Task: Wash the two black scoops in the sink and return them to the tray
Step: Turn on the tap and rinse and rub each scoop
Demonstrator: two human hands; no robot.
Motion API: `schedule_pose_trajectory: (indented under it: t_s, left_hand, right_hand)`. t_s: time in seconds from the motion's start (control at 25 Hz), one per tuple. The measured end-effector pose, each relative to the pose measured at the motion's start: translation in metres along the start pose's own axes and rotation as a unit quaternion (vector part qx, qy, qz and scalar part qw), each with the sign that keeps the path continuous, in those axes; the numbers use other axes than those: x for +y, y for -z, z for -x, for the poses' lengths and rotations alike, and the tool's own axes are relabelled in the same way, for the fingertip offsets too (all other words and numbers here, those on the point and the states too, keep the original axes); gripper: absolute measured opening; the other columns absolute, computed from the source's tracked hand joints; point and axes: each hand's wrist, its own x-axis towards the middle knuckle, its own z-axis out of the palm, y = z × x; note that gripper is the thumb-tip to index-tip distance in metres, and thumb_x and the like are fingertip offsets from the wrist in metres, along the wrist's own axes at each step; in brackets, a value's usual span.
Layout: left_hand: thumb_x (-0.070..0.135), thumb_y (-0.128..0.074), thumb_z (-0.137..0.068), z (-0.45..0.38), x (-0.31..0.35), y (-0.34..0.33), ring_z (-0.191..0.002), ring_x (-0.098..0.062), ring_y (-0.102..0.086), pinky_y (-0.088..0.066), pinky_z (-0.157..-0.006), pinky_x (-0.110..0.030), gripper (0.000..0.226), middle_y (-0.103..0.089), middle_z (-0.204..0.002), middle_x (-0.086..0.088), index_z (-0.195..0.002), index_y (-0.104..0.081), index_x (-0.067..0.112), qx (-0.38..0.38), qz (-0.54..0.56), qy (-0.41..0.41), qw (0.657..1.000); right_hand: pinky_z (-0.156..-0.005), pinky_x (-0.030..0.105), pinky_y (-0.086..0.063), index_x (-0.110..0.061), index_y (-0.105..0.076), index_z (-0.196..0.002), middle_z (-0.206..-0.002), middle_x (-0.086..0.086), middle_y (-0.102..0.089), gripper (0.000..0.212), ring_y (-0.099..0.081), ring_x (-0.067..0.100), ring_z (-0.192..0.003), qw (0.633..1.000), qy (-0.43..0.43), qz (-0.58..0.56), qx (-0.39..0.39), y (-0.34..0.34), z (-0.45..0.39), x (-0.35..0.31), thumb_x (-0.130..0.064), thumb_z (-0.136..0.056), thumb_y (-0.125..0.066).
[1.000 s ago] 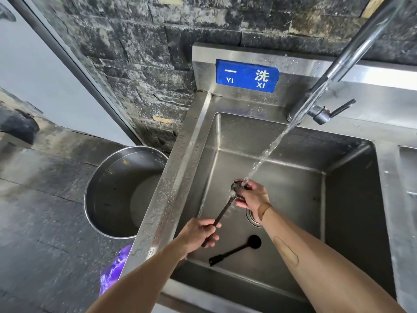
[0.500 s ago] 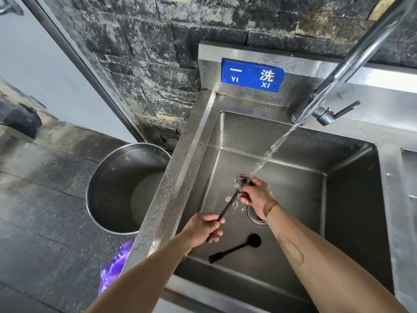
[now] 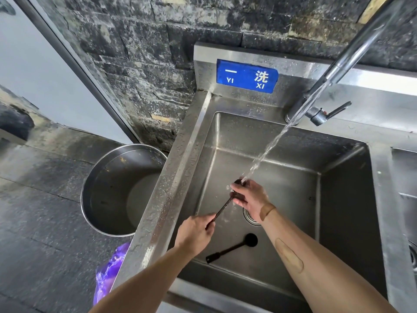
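One black scoop point(image 3: 222, 208) is held over the steel sink point(image 3: 338, 199), under the water stream from the faucet point(image 3: 352, 53). My left hand point(image 3: 195, 233) grips the lower end of its handle. My right hand point(image 3: 250, 197) is closed around the scoop's bowl, which is mostly hidden by the fingers, right where the water lands. The second black scoop point(image 3: 232, 247) lies flat on the sink floor near the front wall, bowl toward the drain point(image 3: 249, 215). No tray is in view.
A large steel bucket point(image 3: 117, 188) stands on the dark floor left of the sink. A purple plastic bag point(image 3: 108, 269) lies below it by the sink's front corner. A blue sign point(image 3: 247, 75) is on the backsplash. A second basin edge point(image 3: 406, 177) shows at far right.
Both hands stay on the same scoop under the water. The right hand has shifted its fingers slightly around the bowl; the scoop on the sink floor has not moved.
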Motion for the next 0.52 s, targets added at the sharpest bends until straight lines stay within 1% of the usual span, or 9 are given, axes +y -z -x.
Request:
schedule_pose_trajectory:
  t_s: [0.08,0.16,0.24,0.28,0.32,0.36,0.4,0.44,0.52]
  left_hand:
    - [0.036,-0.049,-0.094,0.002,-0.003,-0.002,-0.077,-0.02,-0.071,-0.058,-0.067,-0.036,0.034,-0.074,-0.097,0.002,-0.126,-0.06,0.034,0.043,-0.062,-0.041,0.996]
    - [0.039,-0.05,-0.094,0.003,-0.004,-0.002,-0.077,-0.019,-0.069,-0.057,-0.065,-0.036,0.035,-0.071,-0.097,0.003,-0.128,-0.059,0.033,0.055,-0.052,-0.057,0.995]
    - [0.041,-0.054,-0.093,0.002,-0.004,-0.001,-0.081,-0.015,-0.067,-0.056,-0.073,-0.033,0.033,-0.069,-0.096,0.004,-0.122,-0.064,0.029,0.034,0.035,-0.027,0.998]
    - [0.041,-0.055,-0.093,0.001,-0.004,0.0,-0.079,-0.012,-0.064,-0.054,-0.074,-0.031,0.029,-0.068,-0.091,0.006,-0.114,-0.068,0.027,0.013,0.091,0.002,0.996]
    - [0.039,-0.056,-0.093,-0.001,-0.003,0.001,-0.072,-0.009,-0.061,-0.052,-0.071,-0.031,0.024,-0.066,-0.082,0.008,-0.104,-0.071,0.025,-0.016,0.154,0.041,0.987]
    - [0.037,-0.057,-0.093,-0.003,-0.003,0.003,-0.063,-0.007,-0.057,-0.051,-0.064,-0.031,0.021,-0.065,-0.074,0.01,-0.097,-0.073,0.023,-0.044,0.222,0.082,0.971]
    - [0.033,-0.058,-0.093,-0.003,-0.003,0.004,-0.056,-0.005,-0.053,-0.049,-0.057,-0.028,0.019,-0.064,-0.069,0.01,-0.093,-0.074,0.022,-0.066,0.28,0.118,0.951]
    - [0.03,-0.058,-0.093,-0.004,-0.003,0.005,-0.052,-0.003,-0.051,-0.046,-0.051,-0.022,0.018,-0.064,-0.067,0.009,-0.091,-0.073,0.02,-0.082,0.312,0.136,0.937]
    - [0.024,-0.057,-0.094,-0.004,0.001,0.006,-0.048,0.002,-0.052,-0.043,-0.048,-0.013,0.017,-0.068,-0.07,0.006,-0.092,-0.07,0.014,-0.097,0.316,0.126,0.935]
  right_hand:
    - [-0.058,0.026,-0.057,-0.012,-0.067,-0.111,-0.097,0.008,-0.072,0.036,-0.073,0.021,-0.075,1.0,0.012,-0.013,0.022,0.0,0.0,0.002,-0.008,-0.078,-0.079]
    - [-0.059,0.027,-0.059,-0.006,-0.065,-0.117,-0.093,0.008,-0.073,0.039,-0.074,0.022,-0.073,0.999,0.011,-0.037,0.021,0.002,0.0,0.002,-0.007,-0.08,-0.077]
    - [-0.065,0.032,-0.061,-0.003,-0.061,-0.124,-0.102,0.013,-0.072,0.042,-0.075,0.027,-0.082,0.998,0.0,-0.06,0.003,0.005,0.0,0.001,-0.003,-0.084,-0.072]
    - [-0.069,0.034,-0.062,-0.004,-0.058,-0.129,-0.11,0.016,-0.071,0.044,-0.075,0.029,-0.089,0.997,-0.006,-0.07,-0.007,0.008,0.0,0.0,0.0,-0.086,-0.068]
    - [-0.071,0.036,-0.062,-0.006,-0.055,-0.133,-0.118,0.019,-0.068,0.047,-0.074,0.03,-0.094,0.997,-0.009,-0.081,-0.018,0.01,0.001,0.001,0.004,-0.088,-0.064]
    - [-0.072,0.037,-0.061,-0.009,-0.052,-0.136,-0.123,0.021,-0.065,0.052,-0.074,0.031,-0.096,0.996,-0.011,-0.089,-0.029,0.011,0.002,0.001,0.008,-0.088,-0.061]
    - [-0.072,0.037,-0.061,-0.013,-0.051,-0.137,-0.125,0.02,-0.063,0.059,-0.074,0.03,-0.096,0.995,-0.008,-0.092,-0.038,0.013,0.003,0.001,0.013,-0.086,-0.059]
    - [-0.071,0.035,-0.061,-0.016,-0.052,-0.136,-0.124,0.018,-0.062,0.064,-0.075,0.029,-0.094,0.996,-0.001,-0.081,-0.037,0.013,0.003,0.003,0.017,-0.082,-0.061]
    - [-0.064,0.031,-0.061,-0.019,-0.056,-0.126,-0.112,0.014,-0.066,0.064,-0.076,0.024,-0.083,0.999,0.022,-0.038,-0.01,0.013,0.003,0.006,0.015,-0.074,-0.072]
